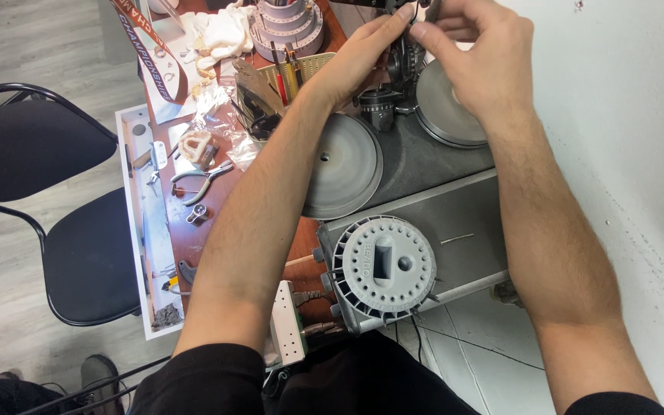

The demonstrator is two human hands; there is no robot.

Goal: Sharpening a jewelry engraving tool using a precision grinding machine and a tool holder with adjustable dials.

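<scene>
1. Head view: I see my left hand [363, 54] at the far end of the tabletop [217, 207], fingers drawn together, pinching a small dark part [404, 55] of the grey machine [424, 223].
2. My right hand [474, 54] meets it from the right, fingertips closed on the same part.
3. That part sits between two grey discs, left [343, 165] and right [443, 107].
4. Pliers [203, 180] lie well left.

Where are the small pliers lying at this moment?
In the head view, the pliers lie on the left part of the wooden bench, left of the left forearm and near the crumpled plastic bags.
</scene>
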